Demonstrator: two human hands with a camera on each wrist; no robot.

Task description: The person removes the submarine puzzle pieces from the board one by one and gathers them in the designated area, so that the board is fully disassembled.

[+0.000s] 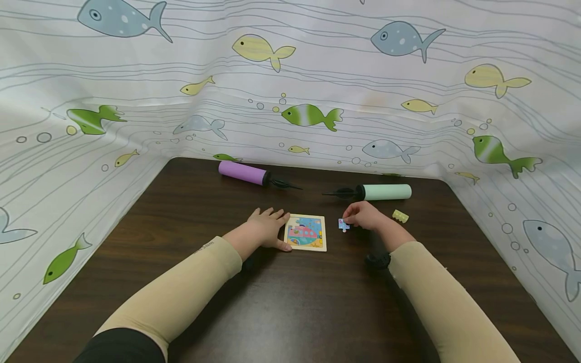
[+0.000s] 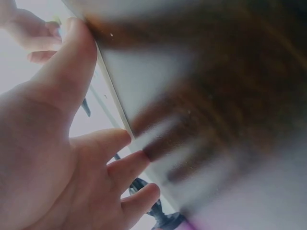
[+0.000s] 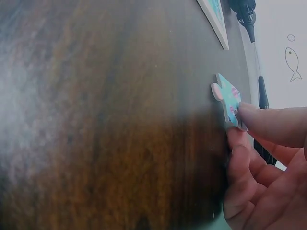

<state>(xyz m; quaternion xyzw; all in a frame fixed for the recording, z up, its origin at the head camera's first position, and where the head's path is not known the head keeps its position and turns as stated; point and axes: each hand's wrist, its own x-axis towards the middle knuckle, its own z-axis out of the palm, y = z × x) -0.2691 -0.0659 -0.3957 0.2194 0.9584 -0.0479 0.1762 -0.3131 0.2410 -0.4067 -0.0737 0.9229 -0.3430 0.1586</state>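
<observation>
A square jigsaw puzzle (image 1: 305, 233) with a pale frame and a pink and blue picture lies on the dark table. My left hand (image 1: 267, 229) rests at its left edge, fingers spread, thumb at the lower left corner. In the left wrist view the fingertips of the left hand (image 2: 72, 158) meet the tabletop beside the pale frame. To the right of the puzzle, my right hand (image 1: 361, 216) pinches a light blue puzzle piece (image 1: 343, 225) between thumb and fingers. The right wrist view shows this piece (image 3: 227, 99) tilted, its knob pointing away from the thumb.
Behind the puzzle lie a purple hand pump (image 1: 242, 172) and a mint green hand pump (image 1: 386, 192), nozzles facing each other. A small yellow block (image 1: 400, 216) is right of my right hand. A white fish-print curtain (image 1: 317, 75) surrounds the wooden table (image 1: 290, 312) at the back and sides.
</observation>
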